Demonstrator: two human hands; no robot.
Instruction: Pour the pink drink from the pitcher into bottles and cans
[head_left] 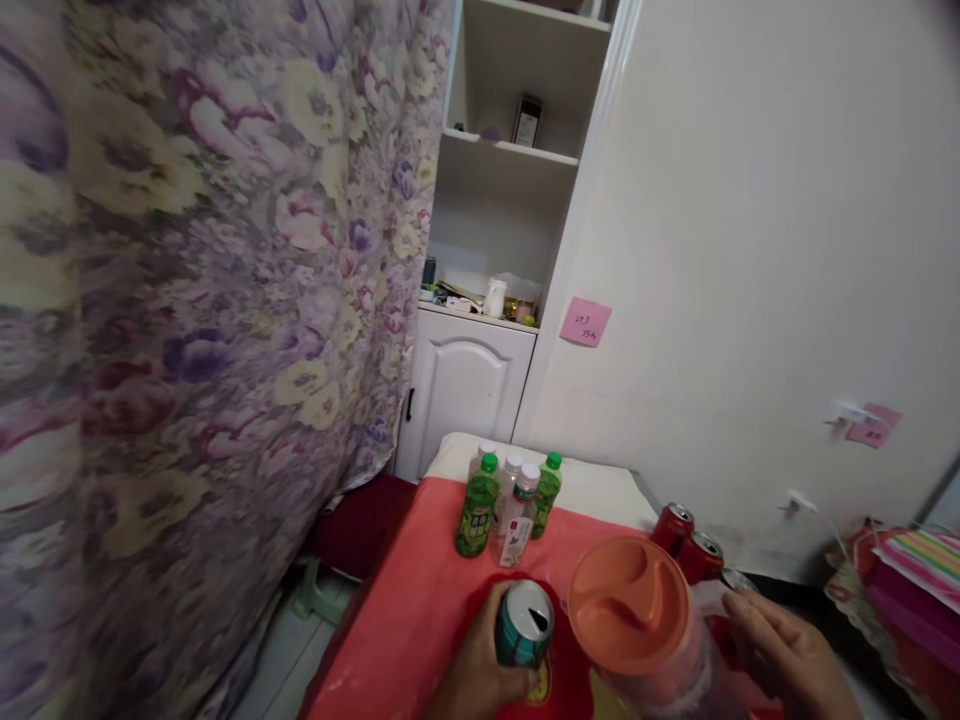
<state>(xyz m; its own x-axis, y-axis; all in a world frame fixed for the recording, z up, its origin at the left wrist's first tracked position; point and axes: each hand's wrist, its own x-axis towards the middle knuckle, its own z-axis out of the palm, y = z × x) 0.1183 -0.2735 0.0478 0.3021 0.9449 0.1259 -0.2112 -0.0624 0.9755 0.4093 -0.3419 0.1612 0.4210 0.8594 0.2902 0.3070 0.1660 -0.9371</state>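
My left hand (pixel 480 665) is wrapped round a teal drink can (pixel 521 640), whose opened top faces up. Just to the right of it stands a translucent pitcher (pixel 667 690) with an orange lid (pixel 630 605). The fingers of my right hand (pixel 787 650) are closed on the pitcher's clear handle at its right side. Part of the pitcher's body runs out of view at the bottom. Under the can lies something round and red, partly hidden by my left hand.
Behind the can, green-capped bottles (pixel 476 510) and white-capped clear bottles (pixel 517 520) stand grouped on the red and cream tablecloth (pixel 390 620). Two red cans (pixel 699 557) are beyond the pitcher. A floral curtain (pixel 225 300) hangs at left, a white cabinet (pixel 469 390) behind.
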